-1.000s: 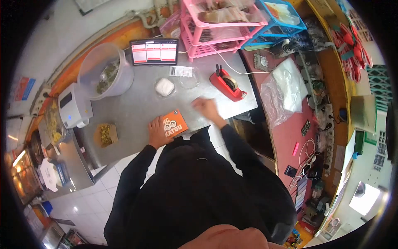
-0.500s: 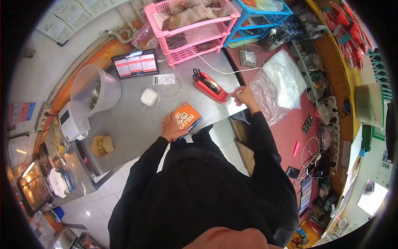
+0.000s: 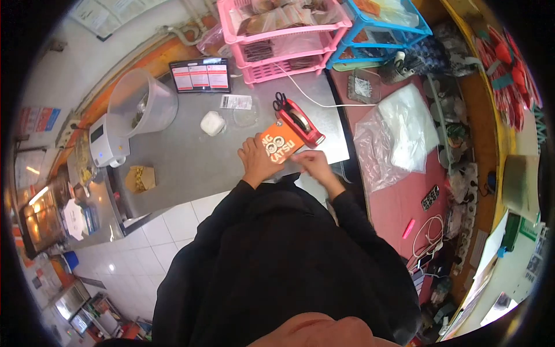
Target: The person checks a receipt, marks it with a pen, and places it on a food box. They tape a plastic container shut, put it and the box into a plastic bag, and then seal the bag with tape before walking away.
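Observation:
An orange box (image 3: 280,145) printed "KATSU" lies on the steel counter (image 3: 191,159) close to its near edge. My left hand (image 3: 254,160) rests on the box's left side and holds it. My right hand (image 3: 313,162) sits at the box's lower right corner with fingers pinched together; I cannot tell whether it holds a piece of tape. A red tape dispenser (image 3: 302,122) with black scissors stuck in it stands just behind the box.
A tablet (image 3: 200,75), clear tub (image 3: 140,103), white label printer (image 3: 106,142), small white container (image 3: 212,123) and an open brown box of food (image 3: 139,178) are on the counter. Pink (image 3: 283,32) and blue (image 3: 378,26) racks stand behind. Plastic bags (image 3: 396,130) lie on the red counter at right.
My right hand reached to the tape dispenser, then came back to the orange box's corner. The box with my left hand has shifted right, closer to the dispenser.

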